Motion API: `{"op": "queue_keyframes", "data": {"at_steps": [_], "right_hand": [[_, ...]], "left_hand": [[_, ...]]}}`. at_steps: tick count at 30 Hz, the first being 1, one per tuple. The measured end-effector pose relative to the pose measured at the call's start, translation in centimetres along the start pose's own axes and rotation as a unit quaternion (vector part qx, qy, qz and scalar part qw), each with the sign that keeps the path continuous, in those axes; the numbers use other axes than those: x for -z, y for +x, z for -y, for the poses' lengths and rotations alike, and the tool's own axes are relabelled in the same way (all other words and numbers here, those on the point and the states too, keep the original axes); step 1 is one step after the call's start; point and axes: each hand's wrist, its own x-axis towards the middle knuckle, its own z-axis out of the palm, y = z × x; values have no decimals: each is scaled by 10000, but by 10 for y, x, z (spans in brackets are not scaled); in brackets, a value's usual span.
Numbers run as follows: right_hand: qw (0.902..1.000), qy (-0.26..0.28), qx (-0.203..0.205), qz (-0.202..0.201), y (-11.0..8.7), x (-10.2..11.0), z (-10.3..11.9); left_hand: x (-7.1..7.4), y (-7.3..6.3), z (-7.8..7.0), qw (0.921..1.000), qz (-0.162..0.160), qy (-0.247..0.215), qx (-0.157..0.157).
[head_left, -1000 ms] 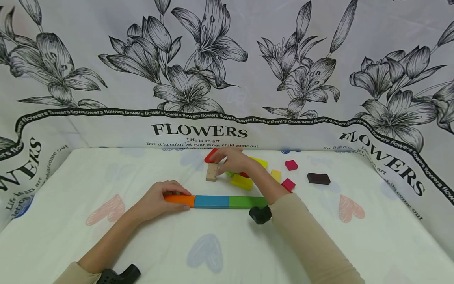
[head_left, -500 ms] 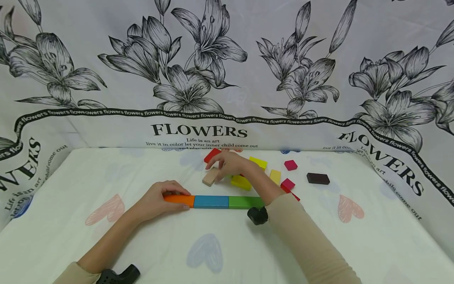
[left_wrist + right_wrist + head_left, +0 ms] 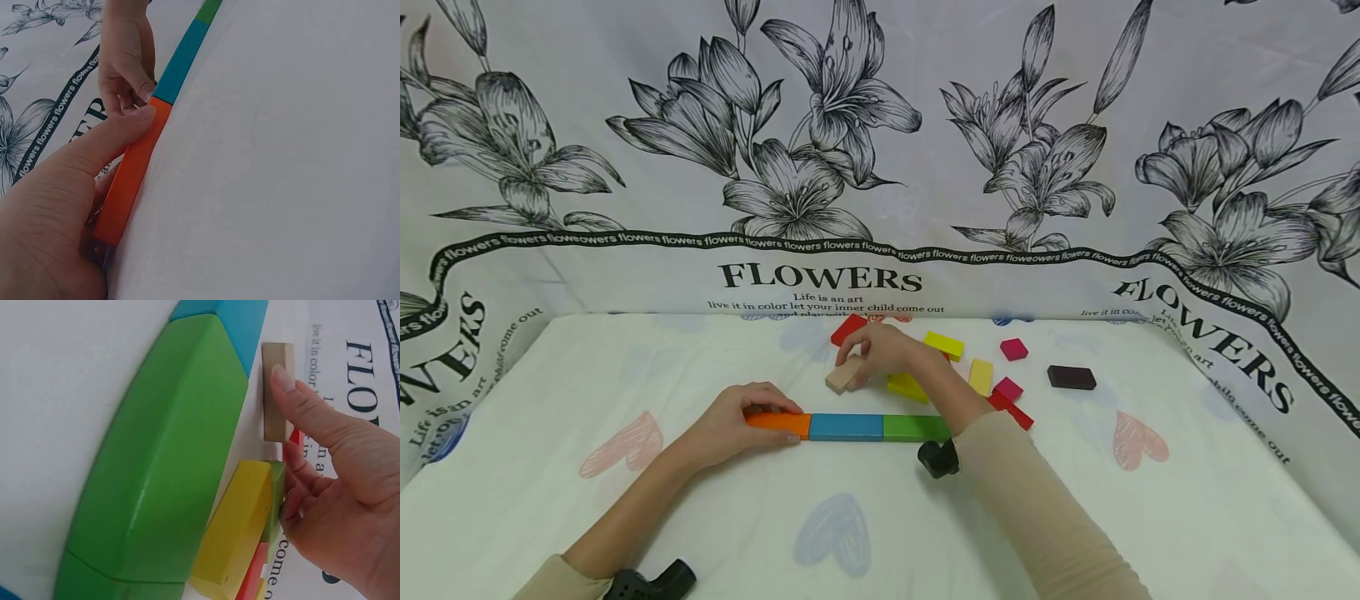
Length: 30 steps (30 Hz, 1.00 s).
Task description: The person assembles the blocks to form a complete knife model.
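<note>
My left hand (image 3: 735, 427) grips the orange block (image 3: 778, 426) at the left end of a row, thumb on its near side, fingers behind. The blue block (image 3: 846, 427) and green block (image 3: 913, 428) continue the row end to end. Beyond the row, my right hand (image 3: 883, 350) pinches a plain wooden block (image 3: 273, 400); the thumb lies on its near face and its far side is hidden. A yellow block (image 3: 234, 528) and a light green block (image 3: 277, 487) lie beside that hand. The right wrist view shows another green piece (image 3: 112, 584) after the first.
A red block (image 3: 849, 330) lies behind the wooden one. Right of the right hand are a yellow block (image 3: 944, 345), a pale yellow block (image 3: 981, 377), pinkish-red cubes (image 3: 1013, 349), red pieces (image 3: 1015, 412) and a dark brown block (image 3: 1071, 377). The right sleeve (image 3: 1037, 508) covers the row's right part.
The wooden block has turned slantwise and shifted slightly left under my right hand. The right forearm has moved a little left, uncovering red pieces. My left hand stays on the orange block.
</note>
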Motion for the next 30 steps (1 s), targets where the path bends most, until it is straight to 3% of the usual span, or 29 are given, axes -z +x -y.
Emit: {"op": "queue_keyframes", "data": {"at_steps": [18, 30], "right_hand": [[9942, 347, 996, -215, -8, 1, -6], [9930, 608, 842, -562, -30, 1, -14]], "left_hand": [[1, -2, 0, 10000, -54, -20, -81], [1, -1, 0, 10000, -10, -19, 16]]}}
